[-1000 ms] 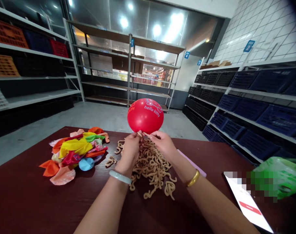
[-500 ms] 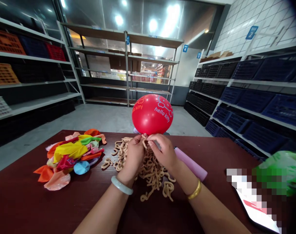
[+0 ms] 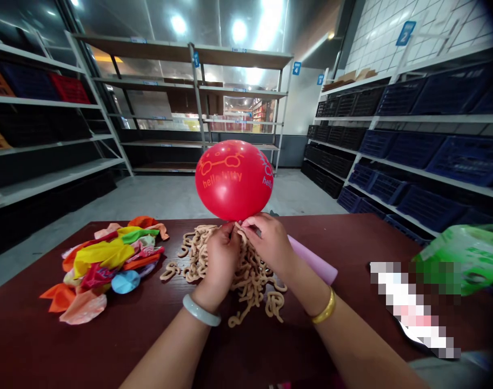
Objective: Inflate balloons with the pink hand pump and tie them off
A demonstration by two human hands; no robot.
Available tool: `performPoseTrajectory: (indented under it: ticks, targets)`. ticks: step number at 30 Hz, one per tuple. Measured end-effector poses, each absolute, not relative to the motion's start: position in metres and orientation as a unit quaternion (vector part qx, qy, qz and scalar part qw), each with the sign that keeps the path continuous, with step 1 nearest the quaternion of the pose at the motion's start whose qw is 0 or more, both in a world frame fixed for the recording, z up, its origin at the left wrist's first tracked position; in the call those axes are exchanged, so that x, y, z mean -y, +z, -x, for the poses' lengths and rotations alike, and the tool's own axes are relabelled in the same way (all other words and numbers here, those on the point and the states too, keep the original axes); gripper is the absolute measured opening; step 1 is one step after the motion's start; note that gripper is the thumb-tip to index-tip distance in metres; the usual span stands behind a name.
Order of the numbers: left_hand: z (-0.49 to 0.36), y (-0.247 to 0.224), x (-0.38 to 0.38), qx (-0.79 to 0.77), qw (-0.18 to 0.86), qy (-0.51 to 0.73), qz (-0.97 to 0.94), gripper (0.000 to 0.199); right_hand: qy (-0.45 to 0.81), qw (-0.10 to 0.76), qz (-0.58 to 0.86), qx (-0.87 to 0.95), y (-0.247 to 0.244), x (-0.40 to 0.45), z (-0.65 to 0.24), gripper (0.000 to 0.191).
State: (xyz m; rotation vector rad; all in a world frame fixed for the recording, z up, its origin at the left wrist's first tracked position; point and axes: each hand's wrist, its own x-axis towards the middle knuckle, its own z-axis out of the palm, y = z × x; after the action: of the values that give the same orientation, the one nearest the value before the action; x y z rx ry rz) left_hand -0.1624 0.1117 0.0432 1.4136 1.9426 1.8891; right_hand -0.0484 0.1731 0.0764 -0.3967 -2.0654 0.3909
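An inflated red balloon with "hello kitty" print stands upright above the table, its neck down between my hands. My left hand pinches the neck from the left. The fingers of my right hand are closed at the same spot, on a tan rubber band by the neck. Beneath and around both hands spreads a pile of tan rubber bands. Deflated balloons in several colours lie heaped on the left of the table. The knot area is partly hidden by my fingers.
A pink-purple cylinder lies right of my right hand on the dark red table. Farther right are a pixelated flat device and a green-and-white plastic bag. Shelves with crates stand beyond the table.
The balloon has turned, so its orange print now faces me. Both hands remain at its neck, with my left hand's fingers curled further in. The whole view has shifted slightly.
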Motion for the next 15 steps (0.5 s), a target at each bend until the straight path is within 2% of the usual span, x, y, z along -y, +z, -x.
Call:
performPoseTrajectory:
  ticks: [7,11,15]
  targets:
    - [0.158,0.044,-0.114,-0.610,0.101,0.644,-0.450,0.024,0.034,0.483,0.240,0.842,0.063,-0.166,0.057,0.014]
    - [0.154,0.046,-0.113,-0.604,0.123,0.653,-0.439,0.025,0.018,0.494,0.265,0.828,0.058,-0.164,0.060,0.014]
    - [0.157,0.044,-0.114,-0.601,0.118,0.660,-0.436,0.028,0.063,0.506,0.220,0.831,0.058,-0.168,0.058,0.013]
